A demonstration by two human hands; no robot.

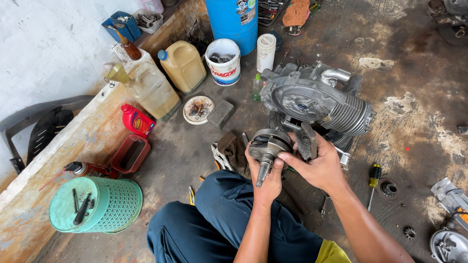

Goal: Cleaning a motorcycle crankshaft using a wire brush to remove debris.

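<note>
Crankshaft (265, 151) sits at picture centre, left hand (265, 182) wrapped tight round its lower shaft, right hand (317, 165) clenched on a wire brush (307, 141) at three o'clock of it. Greasy metal could slip from that lone grip and strike the concrete floor (419, 122). Engine casing (317, 100) at twelve o'clock hides whatever lies behind; the brush bristles are hard to make out.

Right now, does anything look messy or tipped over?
Yes. A green basket lies upside down with tools on it. Dark stains mark the floor. The hands hold a crankshaft and a wire brush.
</note>
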